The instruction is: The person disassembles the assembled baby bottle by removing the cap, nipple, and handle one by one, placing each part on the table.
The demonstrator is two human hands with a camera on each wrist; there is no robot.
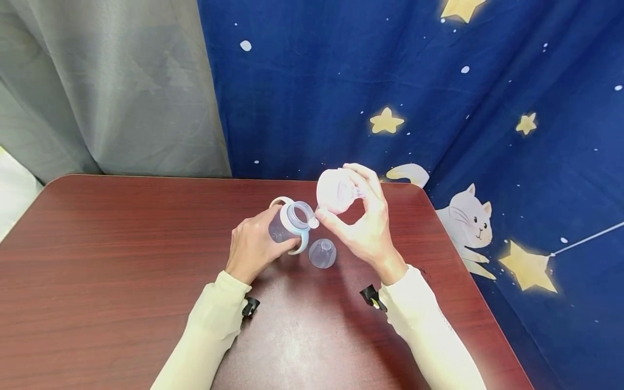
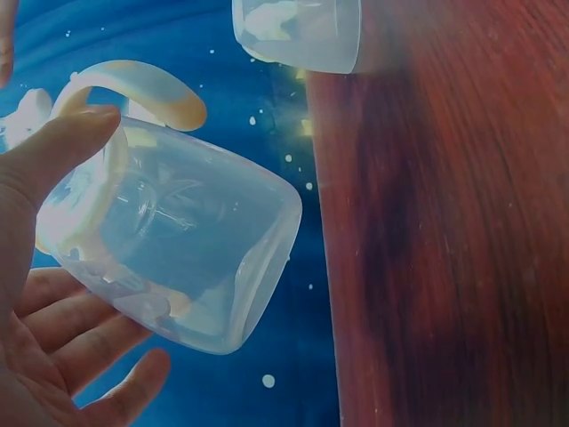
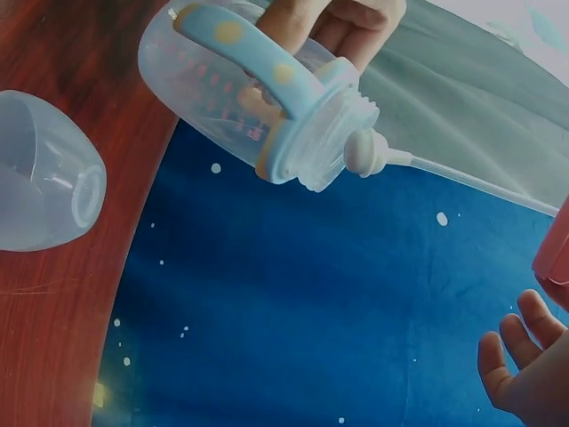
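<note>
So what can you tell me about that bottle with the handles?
The bottle looks like clear plastic, with reddish printed marks and two curved handles on a pale collar, one light blue with yellow spots. Its threaded mouth is open. The left hand grips it, tilted toward the right hand, apparently off the table. A straw's white end is at the mouth; whether they touch is unclear.

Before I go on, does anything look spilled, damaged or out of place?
Nothing stands out as spilled or damaged. The bottle is tilted and uncapped in the left hand, but I see no liquid inside. The right hand holds the pink cap; the clear cover sits on the table.
</note>
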